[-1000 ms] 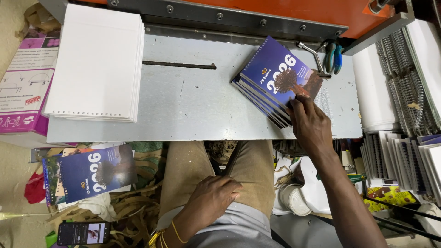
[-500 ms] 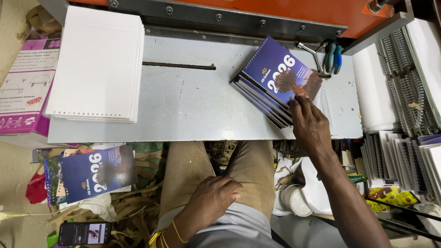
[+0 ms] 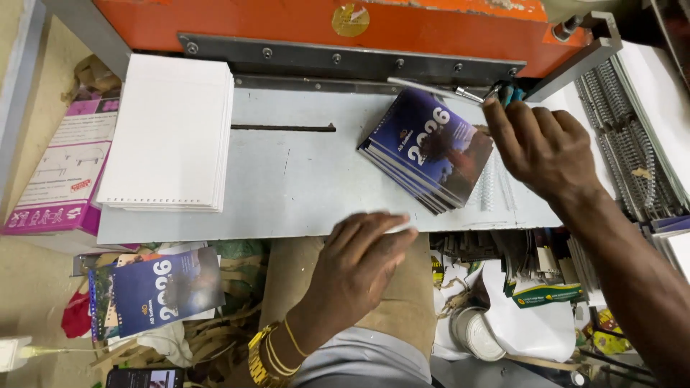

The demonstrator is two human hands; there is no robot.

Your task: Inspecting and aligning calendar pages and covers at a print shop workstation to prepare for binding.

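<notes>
The grey desk carried your booklets; your left hand had risen from your lap, fingers spread, while your right hand, loosely curled and pinching nothing, left the stack.

A tall stack of white punched sheets sat on the left of the grey desk, beside a thin dark slot. Behind ran the orange machine body. A pink and white box stood left of the desk. Lower down, a loose blue cover lay over paper scraps, and a white tub stood lower right.
</notes>
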